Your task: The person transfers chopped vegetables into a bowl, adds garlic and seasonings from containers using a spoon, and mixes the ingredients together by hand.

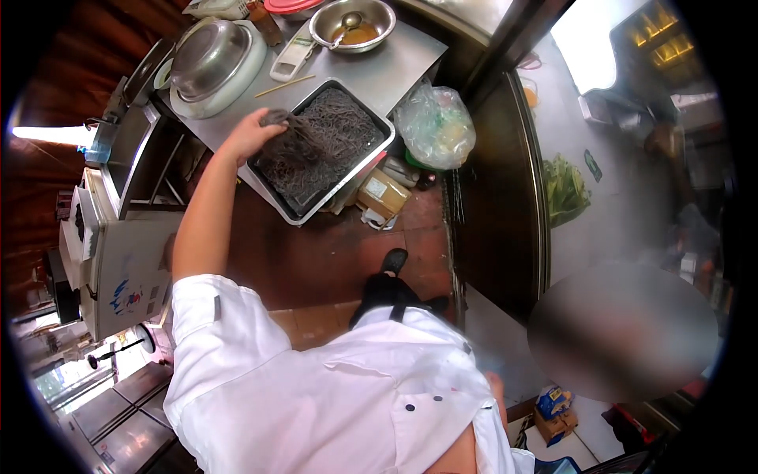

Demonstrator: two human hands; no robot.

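Left hand (251, 137) pinches some of the thin, dark, noodle-like strands (339, 130) spread in a black, silver-rimmed rectangular tray (322, 208) at the near edge of the stainless-steel surface (404, 69); the right hand's state cannot be told.

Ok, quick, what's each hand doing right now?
Left hand: closed on a clump of dark strands, above the tray.
Right hand: not clearly visible, so open or closed can't be told.
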